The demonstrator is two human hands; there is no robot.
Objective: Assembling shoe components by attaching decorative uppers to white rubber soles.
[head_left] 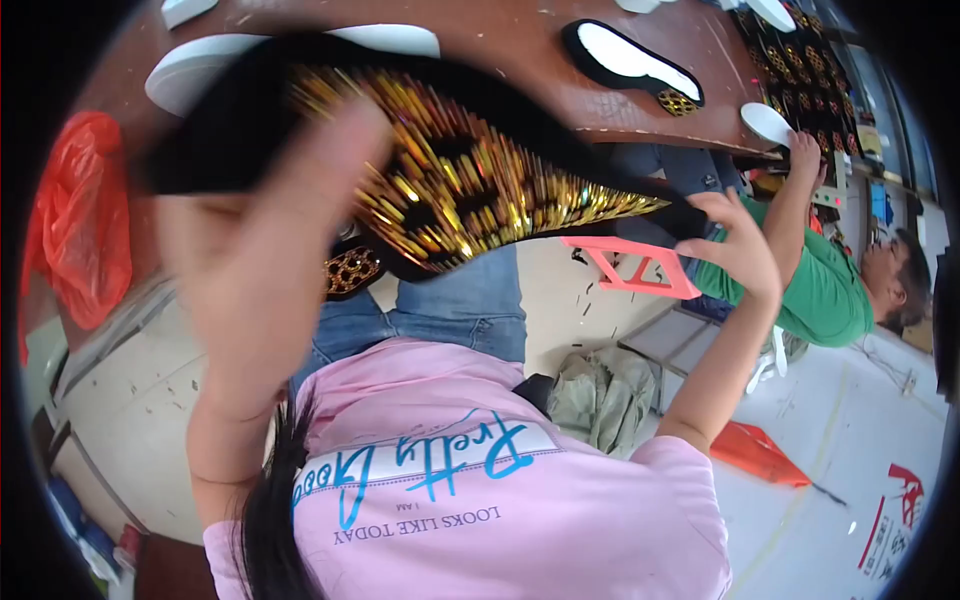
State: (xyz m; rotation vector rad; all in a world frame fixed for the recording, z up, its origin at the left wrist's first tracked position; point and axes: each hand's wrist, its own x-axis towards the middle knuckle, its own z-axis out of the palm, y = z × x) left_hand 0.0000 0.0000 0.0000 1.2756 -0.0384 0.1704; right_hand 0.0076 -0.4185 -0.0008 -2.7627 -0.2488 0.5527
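Left hand (262, 250) gripped the black gold-sequined fabric piece (460, 170) at its wide end, fingers curled; right hand (740, 245) pinched its narrow tip, above the brown table (480, 30).

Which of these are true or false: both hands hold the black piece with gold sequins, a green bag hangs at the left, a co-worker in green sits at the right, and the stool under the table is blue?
1. Both the left hand and the right hand hold the black sequined piece. True.
2. A green bag hangs at the left. False: the plastic bag is red.
3. A person in a green shirt sits at the right. True.
4. The stool under the table is blue. False: the stool is pink.
5. A sole-shaped black-edged white piece lies on the brown table. True.
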